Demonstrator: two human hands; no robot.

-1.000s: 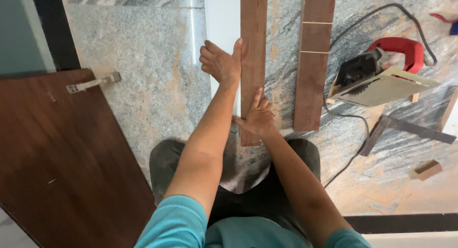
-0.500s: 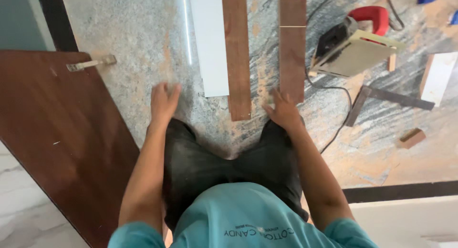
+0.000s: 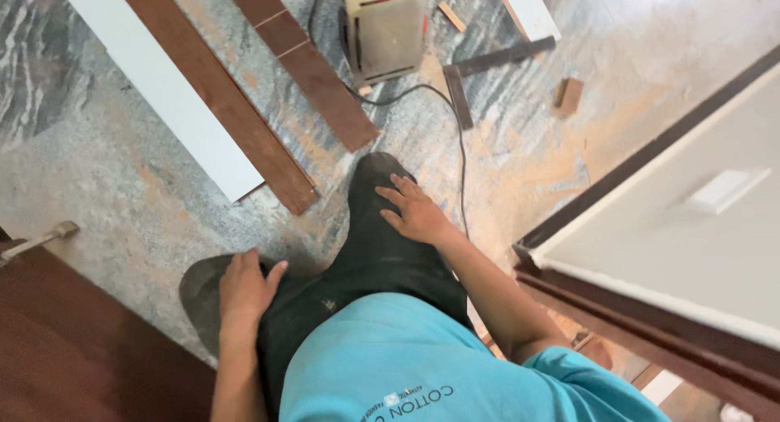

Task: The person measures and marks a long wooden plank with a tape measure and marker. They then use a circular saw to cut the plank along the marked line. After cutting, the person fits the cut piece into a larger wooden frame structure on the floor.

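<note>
Grey stone floor (image 3: 106,170) dusted with sawdust carries a white strip (image 3: 166,89), two brown wood strips (image 3: 305,64) and a power saw (image 3: 386,36), all lying untouched. Left hand (image 3: 244,288) and right hand (image 3: 414,211) rest flat and spread on the knees, holding nothing. No packages or signs show; only shirt print.

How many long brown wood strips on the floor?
2. One brown strip lies alongside the white strip; the other, marked with cross lines, lies beside the saw. Both run out of frame; more may lie beyond view.
</note>
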